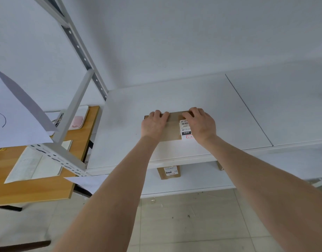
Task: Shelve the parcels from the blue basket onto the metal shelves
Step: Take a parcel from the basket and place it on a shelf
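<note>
White paper (16,113) is hanging at the far left, in front of a wooden tabletop (29,193). The tabletop is carrying an open notebook (36,164) and, farther back, a white tray (83,110) holding something pink (77,121). Just beside the tabletop, a grey perforated upright (78,46) of the metal shelving is rising toward the top left corner, and a pale brace (74,106) is slanting down from it toward the viewer.

The white upper shelf (123,128) is stretching rightward from that upright. Both bare forearms are reaching up from below onto it. The left hand (153,124) is lying on the left part of a brown cardboard parcel (172,128), with its fingers curling over the parcel's far edge and gripping it. The parcel is lying flat on the upper shelf, in its front half and well apart from the back wall.

Directly below, on the lower shelf (192,180), a second parcel (168,172) is showing partly from under the upper shelf's front lip, with a small sticker facing out.

A white label (185,129) with a barcode and the digits 060 is sitting on the right part of the top parcel. The right hand (200,124) is covering that label's right side. Its fingers are likewise curling over the far edge and clamping on the parcel.

Farther right, a brown corner of a third parcel (220,166) is peeking out on the lower shelf. A thin seam is separating the neighbouring shelf panel (283,106). Pale floor tiles (192,224) are showing between the forearms.
</note>
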`<state>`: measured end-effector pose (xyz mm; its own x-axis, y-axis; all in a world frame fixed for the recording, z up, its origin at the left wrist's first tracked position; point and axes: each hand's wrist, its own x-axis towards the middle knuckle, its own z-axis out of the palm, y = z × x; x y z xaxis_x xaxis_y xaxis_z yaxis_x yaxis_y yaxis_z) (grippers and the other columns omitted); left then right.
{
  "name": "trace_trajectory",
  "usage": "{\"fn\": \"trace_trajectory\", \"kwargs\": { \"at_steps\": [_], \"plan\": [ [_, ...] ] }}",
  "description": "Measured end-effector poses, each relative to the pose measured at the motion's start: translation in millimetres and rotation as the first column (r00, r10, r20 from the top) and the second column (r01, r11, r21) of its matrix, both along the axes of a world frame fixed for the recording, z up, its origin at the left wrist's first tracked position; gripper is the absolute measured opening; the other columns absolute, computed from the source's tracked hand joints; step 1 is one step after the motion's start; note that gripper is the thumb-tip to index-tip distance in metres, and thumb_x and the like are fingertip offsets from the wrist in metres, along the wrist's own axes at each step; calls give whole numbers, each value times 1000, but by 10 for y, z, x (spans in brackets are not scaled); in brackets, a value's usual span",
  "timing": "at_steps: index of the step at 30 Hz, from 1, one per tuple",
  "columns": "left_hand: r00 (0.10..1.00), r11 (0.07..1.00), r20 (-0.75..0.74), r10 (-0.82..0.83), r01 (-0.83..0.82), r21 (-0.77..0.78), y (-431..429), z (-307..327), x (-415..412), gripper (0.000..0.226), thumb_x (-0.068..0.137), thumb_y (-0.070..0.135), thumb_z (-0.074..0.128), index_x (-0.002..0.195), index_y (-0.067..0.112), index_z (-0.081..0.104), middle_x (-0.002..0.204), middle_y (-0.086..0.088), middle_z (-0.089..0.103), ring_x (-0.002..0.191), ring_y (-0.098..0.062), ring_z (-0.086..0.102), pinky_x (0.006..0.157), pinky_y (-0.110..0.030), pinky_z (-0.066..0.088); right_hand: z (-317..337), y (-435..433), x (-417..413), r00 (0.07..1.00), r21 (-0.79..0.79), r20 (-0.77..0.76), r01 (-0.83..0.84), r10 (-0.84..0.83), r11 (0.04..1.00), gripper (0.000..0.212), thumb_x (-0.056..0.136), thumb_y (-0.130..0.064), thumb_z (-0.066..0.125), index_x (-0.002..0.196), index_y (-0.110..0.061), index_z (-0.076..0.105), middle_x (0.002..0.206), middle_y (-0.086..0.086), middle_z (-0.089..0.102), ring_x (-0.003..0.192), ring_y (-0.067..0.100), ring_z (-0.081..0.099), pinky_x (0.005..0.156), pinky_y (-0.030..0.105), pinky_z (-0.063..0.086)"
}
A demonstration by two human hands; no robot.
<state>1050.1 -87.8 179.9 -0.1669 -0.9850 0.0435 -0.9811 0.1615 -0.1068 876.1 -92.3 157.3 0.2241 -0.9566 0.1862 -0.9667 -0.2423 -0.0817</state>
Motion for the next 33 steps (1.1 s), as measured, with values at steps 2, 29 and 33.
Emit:
{"fn": "trace_trajectory", "kwargs": {
  "at_steps": [2,29,33],
  "plan": [
    [1000,1000,22,-3,3,-4,7,9,-9,71,79,6,66,140,22,34,131,-6,43,120,-25,44,85,-33,46,22,-1,-4,1000,22,-22,-6,7,1000,58,81,-8,66,134,-17,46,134,5,43,123,25,42,89,30,37],
    [716,716,35,-697,698,-9,837,537,-3593,55,94,21,47,145,17,27,144,-6,33,130,-21,36,86,-31,42,399,1892,-2907,725,24,17,688,-689,725,58,93,-19,54,146,-16,29,148,9,33,139,28,26,107,36,31],
    [616,617,35,-787,787,1,1238,440,-4424,52,91,17,49,140,16,33,138,-7,38,124,-22,41,76,-30,40,291,2396,-3586,587,93,28,805,-809,586,57,93,-21,55,144,-17,31,143,8,36,134,27,30,102,36,34]
  ]
}}
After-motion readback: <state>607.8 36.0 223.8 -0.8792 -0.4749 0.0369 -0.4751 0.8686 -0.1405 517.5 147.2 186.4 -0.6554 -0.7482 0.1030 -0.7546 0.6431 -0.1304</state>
